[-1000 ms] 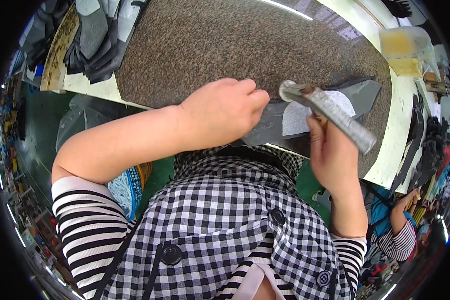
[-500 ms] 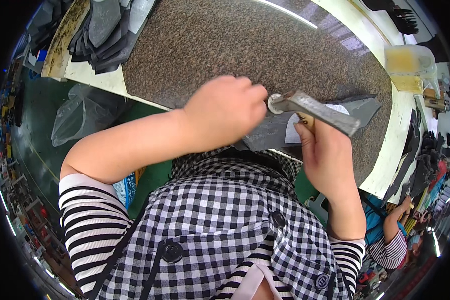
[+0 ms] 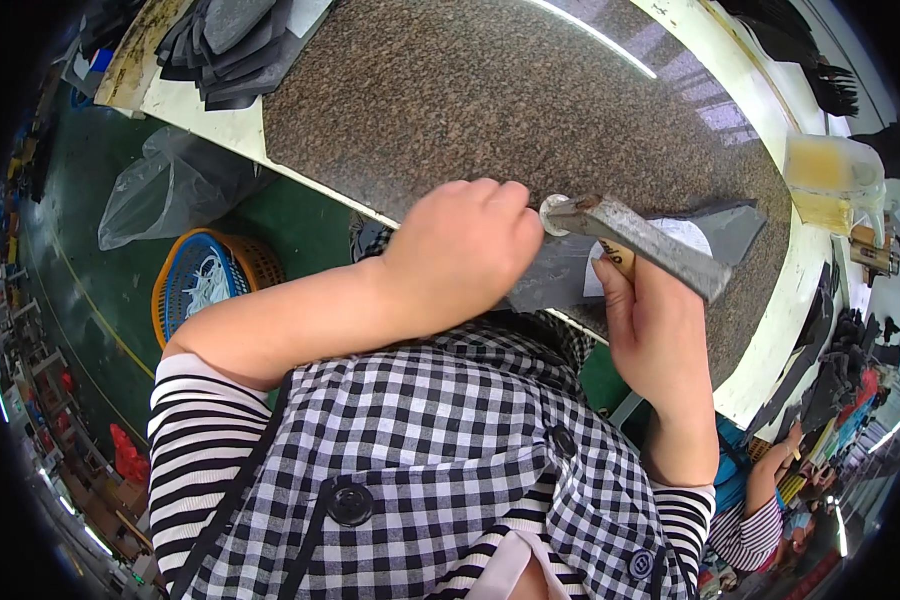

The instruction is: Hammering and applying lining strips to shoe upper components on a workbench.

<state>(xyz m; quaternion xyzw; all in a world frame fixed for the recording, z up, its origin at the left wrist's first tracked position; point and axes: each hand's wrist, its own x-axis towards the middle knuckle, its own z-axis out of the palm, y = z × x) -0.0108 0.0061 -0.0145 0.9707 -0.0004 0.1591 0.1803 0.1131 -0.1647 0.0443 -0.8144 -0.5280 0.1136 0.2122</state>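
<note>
My right hand (image 3: 660,330) is closed round the wooden handle of a hammer (image 3: 660,245), whose worn metal head lies slantwise above a dark grey sheet piece (image 3: 550,275). At the head's left end is a pale round face (image 3: 553,215), close to my left knuckles. A white patch (image 3: 682,232) shows on the sheet, partly covered by the hammer and my right hand. My left hand (image 3: 465,240) is curled closed at the sheet's left side, and its fingertips are turned out of sight. What it holds, if anything, is hidden.
A brown speckled slab (image 3: 420,110) tops the white-edged table. Stacked dark grey pieces (image 3: 235,50) lie far left. An orange and blue basket (image 3: 185,285) with white strips and a clear plastic bag (image 3: 170,190) are on the green floor. A clear container (image 3: 830,180) stands right.
The view has shifted, bringing the basket on the left into sight. Both hands stay close together over the sheet, with the hammer still in my right hand.
</note>
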